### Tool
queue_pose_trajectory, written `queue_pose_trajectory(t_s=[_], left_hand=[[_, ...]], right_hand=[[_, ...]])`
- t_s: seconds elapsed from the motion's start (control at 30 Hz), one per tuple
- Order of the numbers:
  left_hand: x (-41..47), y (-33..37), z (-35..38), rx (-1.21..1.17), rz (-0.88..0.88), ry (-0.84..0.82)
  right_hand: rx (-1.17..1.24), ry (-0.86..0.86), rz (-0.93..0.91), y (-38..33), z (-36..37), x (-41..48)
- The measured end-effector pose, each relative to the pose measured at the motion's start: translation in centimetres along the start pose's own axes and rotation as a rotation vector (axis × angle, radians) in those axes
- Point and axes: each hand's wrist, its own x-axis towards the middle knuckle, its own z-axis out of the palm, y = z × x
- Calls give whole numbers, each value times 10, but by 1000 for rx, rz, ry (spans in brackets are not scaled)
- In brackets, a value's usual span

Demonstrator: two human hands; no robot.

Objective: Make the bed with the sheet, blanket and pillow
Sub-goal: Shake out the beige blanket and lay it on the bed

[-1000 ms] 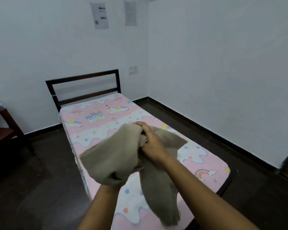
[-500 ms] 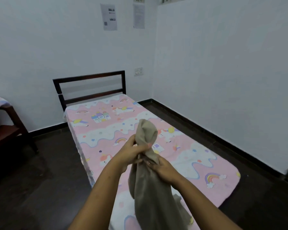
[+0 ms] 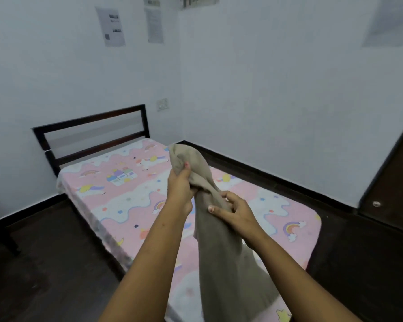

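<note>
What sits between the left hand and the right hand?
Head view: only a short twisted stretch of the beige blanket, gripped by the left hand higher up and the right hand lower down.

No writing can be read. The left notice (image 3: 111, 26) and the right notice (image 3: 154, 22) taped to the far wall carry print too blurred to make out, and so does the paper (image 3: 386, 19) on the right-hand wall. The pink sheet (image 3: 126, 201) on the bed shows only drawn rainbows and stars
</note>
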Motion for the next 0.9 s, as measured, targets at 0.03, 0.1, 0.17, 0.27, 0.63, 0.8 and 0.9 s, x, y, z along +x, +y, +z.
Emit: queue_pose_trajectory(t_s=[0.03,0.1,0.17,0.27,0.63,0.8,0.9], left_hand=[[0,10,6,-60,10,-17],[0,32,16,-184,41,-40],[-1,53,20,-283,83,-85],[0,72,22,-281,85,-172],[-5,48,43,298,52,-518],[-9,42,52,320,151,-657],[-12,47,55,541,215,-731]], right_hand=[[-59,8,5,-1,-5,-4],[-220,-33,73,8,-17,-14],[-399,-67,177,30,-31,-31],[-310,12,307,69,-55,-56],[-39,480,59,-27,-75,4],[55,488,22,-75,-62,33],[106,522,-65,-105,-59,45]])
